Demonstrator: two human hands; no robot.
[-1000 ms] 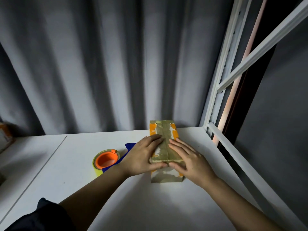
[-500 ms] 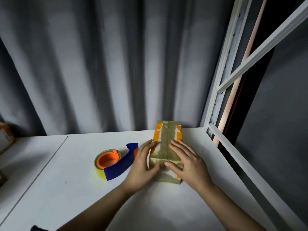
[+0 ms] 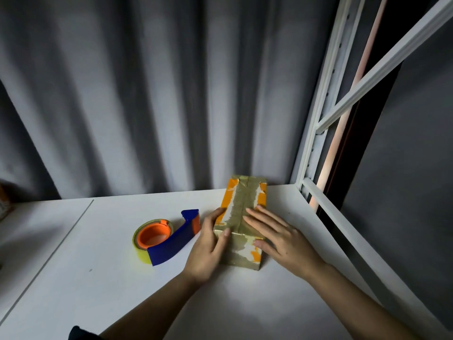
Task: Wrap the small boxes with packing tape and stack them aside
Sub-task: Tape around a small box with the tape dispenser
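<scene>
A small box [image 3: 241, 204], orange under brownish packing tape, lies lengthwise on the white table [image 3: 98, 278] near its back right corner. My left hand [image 3: 208, 249] presses against the box's left side, with the thumb on the near top edge. My right hand [image 3: 277, 236] lies flat on the right half of the top, fingers straight, and its thumb touches the near end face. Left of the box sits the tape dispenser [image 3: 157, 239], a yellowish roll on an orange core with a blue handle. Neither hand touches it.
A grey curtain [image 3: 147, 94] hangs right behind the table. A white metal shelf frame [image 3: 316, 148] and its low rail [image 3: 343, 231] border the table's right side. The corner of another box [image 3: 3, 204] shows at the far left edge.
My left hand slid off the box's top down to its left side, uncovering the dispenser's blue handle. The box turned slightly. My right hand stayed on top.
</scene>
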